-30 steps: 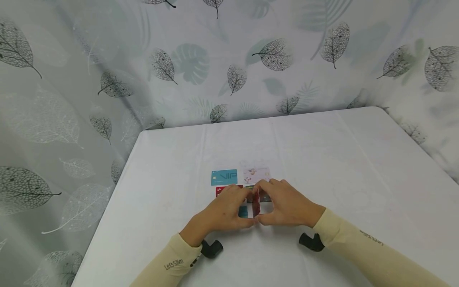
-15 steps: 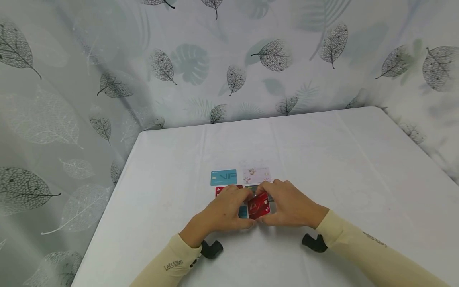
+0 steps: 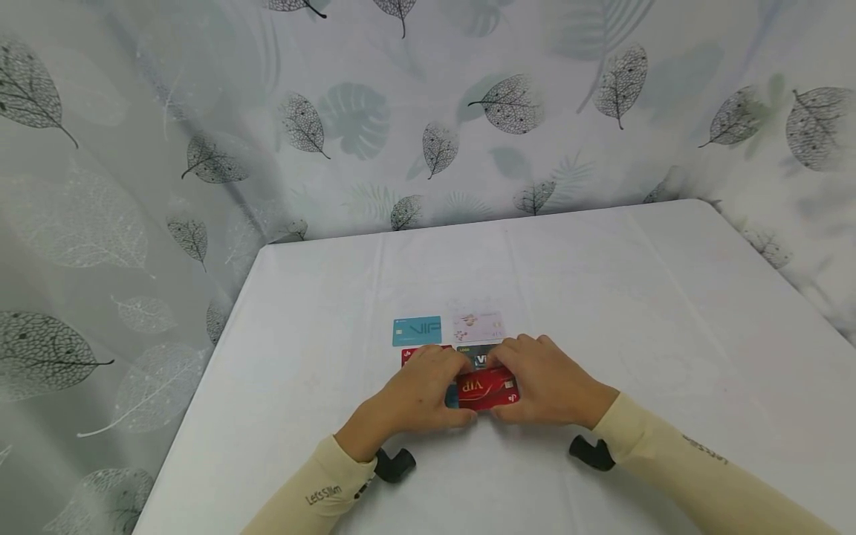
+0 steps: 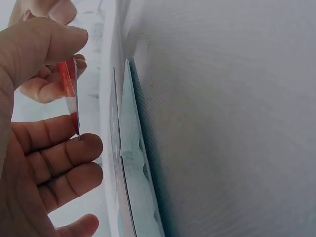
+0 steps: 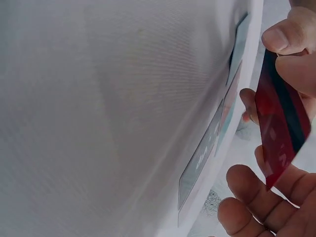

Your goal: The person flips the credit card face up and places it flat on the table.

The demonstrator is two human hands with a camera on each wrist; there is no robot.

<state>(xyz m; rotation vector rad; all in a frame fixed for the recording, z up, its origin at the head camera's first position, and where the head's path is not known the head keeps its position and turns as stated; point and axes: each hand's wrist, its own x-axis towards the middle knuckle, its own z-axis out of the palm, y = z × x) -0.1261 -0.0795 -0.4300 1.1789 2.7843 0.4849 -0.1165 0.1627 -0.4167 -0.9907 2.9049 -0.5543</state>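
Between my two hands is a red VIP card [image 3: 487, 389], its printed face towards the head camera and its lettering upside down. My left hand [image 3: 423, 390] pinches the left end with thumb and fingers. At the other end my right hand [image 3: 551, 383] grips the card between thumb below and fingers above. The right wrist view shows the back of the red card [image 5: 276, 123] with a dark stripe, held above the table. Just behind it lies a dark green card [image 3: 473, 355]. A second red card [image 3: 409, 354] is mostly hidden by the left hand.
A blue VIP card [image 3: 417, 331] and a pale pink flowered card [image 3: 478, 325] lie side by side farther back. Part of another blue card [image 3: 452, 396] shows beside the left fingers. The white table [image 3: 321, 297] meets a leaf-patterned curtain [image 3: 374, 163].
The red card has turned from nearly edge-on to face the head camera. My right hand has shifted slightly right, uncovering more of the dark green card, while the left hand has barely moved.
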